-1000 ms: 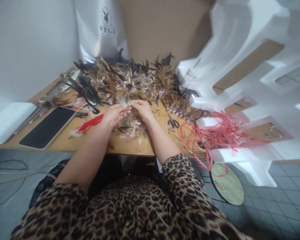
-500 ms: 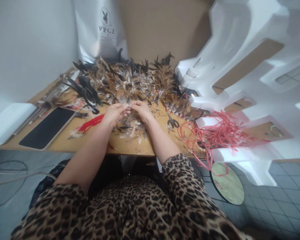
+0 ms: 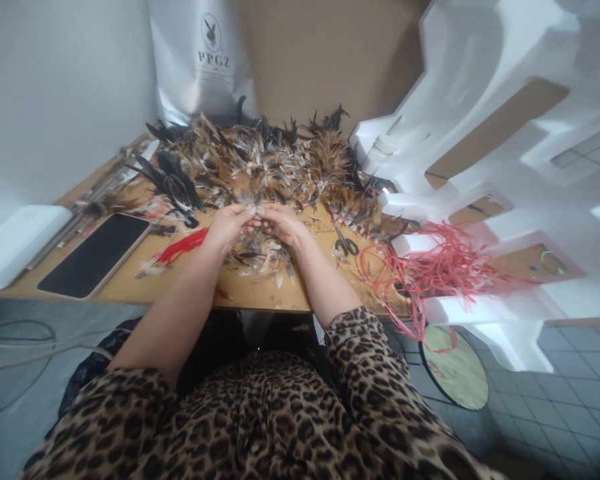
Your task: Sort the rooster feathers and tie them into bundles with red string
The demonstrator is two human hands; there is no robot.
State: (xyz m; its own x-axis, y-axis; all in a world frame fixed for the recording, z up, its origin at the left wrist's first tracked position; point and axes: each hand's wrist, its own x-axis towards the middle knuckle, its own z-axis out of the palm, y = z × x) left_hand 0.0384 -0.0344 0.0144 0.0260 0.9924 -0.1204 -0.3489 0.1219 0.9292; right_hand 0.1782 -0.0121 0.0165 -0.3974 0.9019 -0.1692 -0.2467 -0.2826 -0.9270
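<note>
My left hand point(image 3: 231, 225) and my right hand point(image 3: 283, 222) meet fingertip to fingertip over the wooden table point(image 3: 260, 297). Both are closed in a pinch on a small feather tuft point(image 3: 249, 197), pale and brown, whose fluffy end points away from me. Fine detail between the fingertips is too small to make out. Just beyond lies a large heap of brown, black and white feathers point(image 3: 260, 157). Loose feathers and down point(image 3: 275, 259) are scattered under my wrists. A bundle of red strips point(image 3: 183, 246) lies left of my left hand.
Black-handled scissors point(image 3: 347, 247) lie to the right, near tangled pink-red strips point(image 3: 443, 263) draped over white foam packing point(image 3: 510, 307). At left are a phone point(image 3: 96, 257) and a white box point(image 3: 27, 243). A silver bag point(image 3: 200, 87) stands behind the heap.
My right hand has turned slightly and come in closer to the left, its fingers now touching the left fingertips. The feather tuft shows a little more clearly. The table's contents look the same.
</note>
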